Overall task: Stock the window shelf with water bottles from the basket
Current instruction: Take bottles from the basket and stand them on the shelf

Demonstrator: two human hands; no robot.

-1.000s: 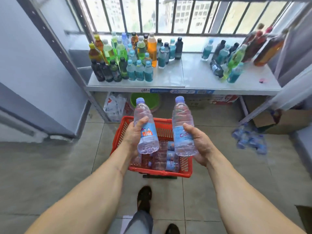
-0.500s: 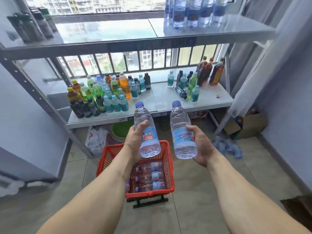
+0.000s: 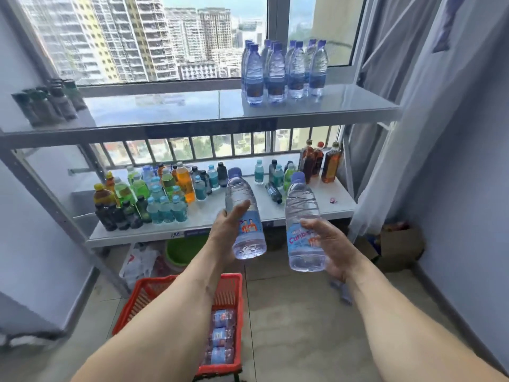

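Head view: one water bottle (image 3: 244,216) upright in each of the hands (image 3: 225,230).

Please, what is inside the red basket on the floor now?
In the red basket, three water bottles lie on their sides near its right wall. The left forearm covers most of the inside, so any further bottles cannot be seen.

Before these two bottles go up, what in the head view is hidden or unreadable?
- Red basket: its contents are mostly behind the left forearm, so the remaining count is unknown.
- Water bottles on the top shelf: the rear row overlaps the front one; no exact count.
- Dark bottles at the shelf's left end: blurred, labels unreadable.
- Right hand's bottle: fingers cover part of its label.
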